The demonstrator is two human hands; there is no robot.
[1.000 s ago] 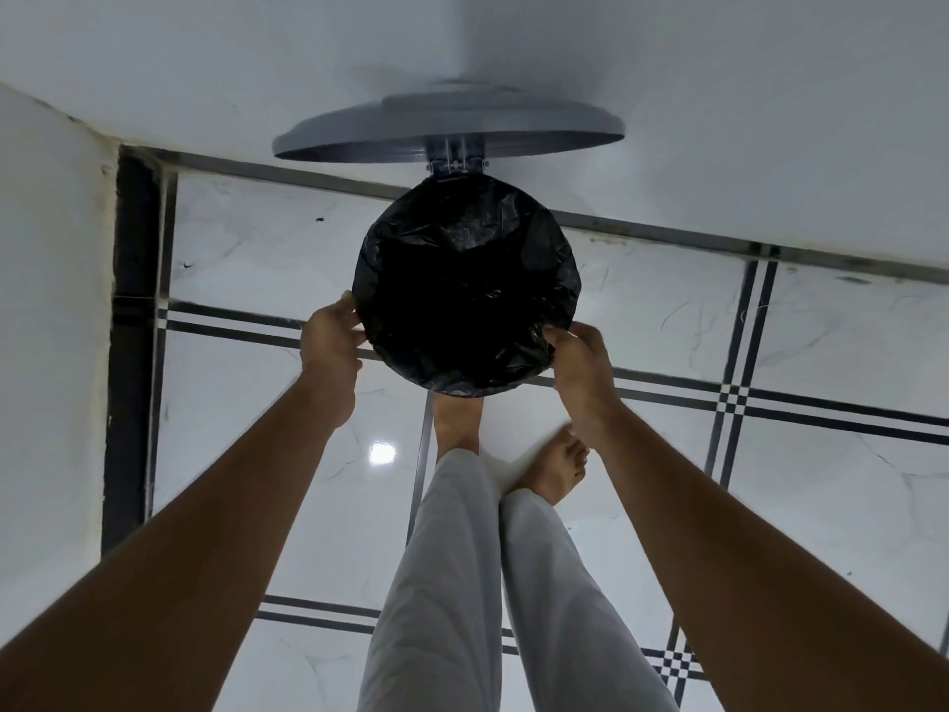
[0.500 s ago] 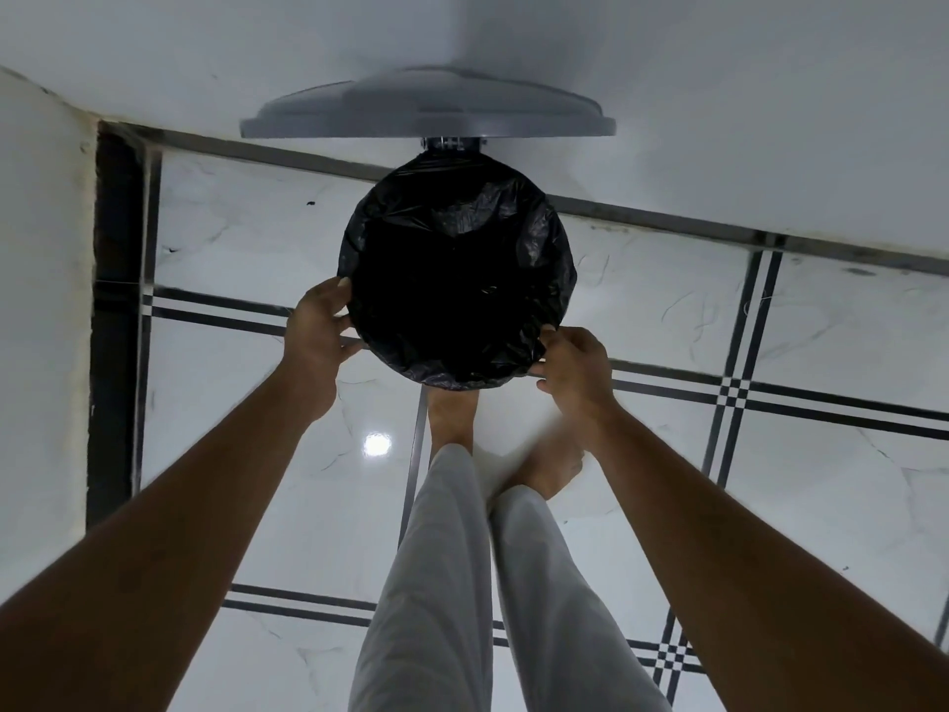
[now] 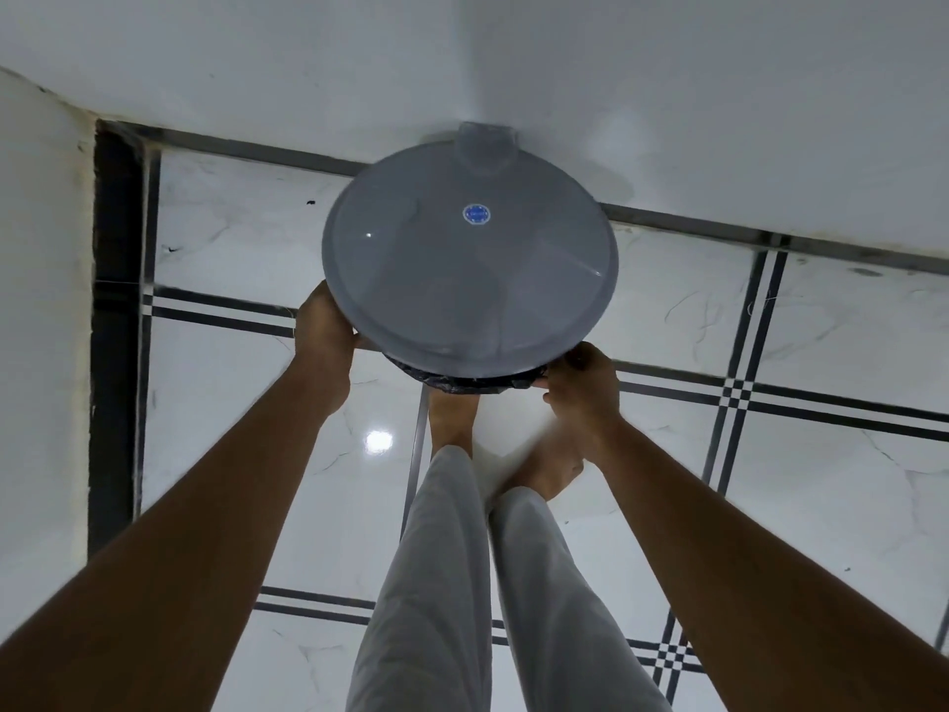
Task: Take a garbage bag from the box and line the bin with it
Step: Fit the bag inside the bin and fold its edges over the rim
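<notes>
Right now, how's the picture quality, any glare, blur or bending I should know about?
Head view: dim, bluish light; a bright glare spot on the glossy floor tile and a small glint on the grey lid. The right foot and right hand are motion-smeared; the left hand is sharper. Wide-angle bending curves the wall edge and stretches the forearms. The black bag shows little detail in shadow.
</notes>
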